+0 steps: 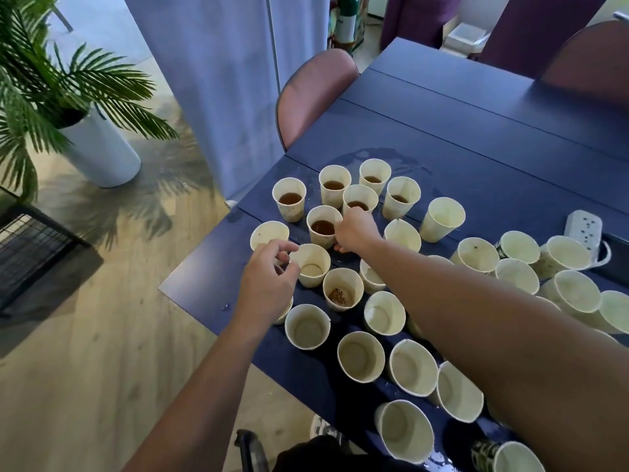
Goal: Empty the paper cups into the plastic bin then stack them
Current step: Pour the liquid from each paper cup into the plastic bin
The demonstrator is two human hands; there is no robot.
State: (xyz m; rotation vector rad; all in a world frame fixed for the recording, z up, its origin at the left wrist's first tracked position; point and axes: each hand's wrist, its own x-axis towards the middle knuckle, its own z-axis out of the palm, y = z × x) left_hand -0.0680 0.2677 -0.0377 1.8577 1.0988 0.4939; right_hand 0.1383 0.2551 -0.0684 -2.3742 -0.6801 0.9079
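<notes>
Many paper cups stand crowded on the dark blue table (pixel 476 158), the far ones holding brown liquid, the near ones mostly empty. The right hand (pixel 355 229) reaches far forward and wraps its fingers round the side of a cup of brown liquid (pixel 322 227) just to its left. The left hand (pixel 269 281), fingers curled, pinches the near rim of an empty cup (pixel 311 265) just beside that one, nearer the table's left edge.
</notes>
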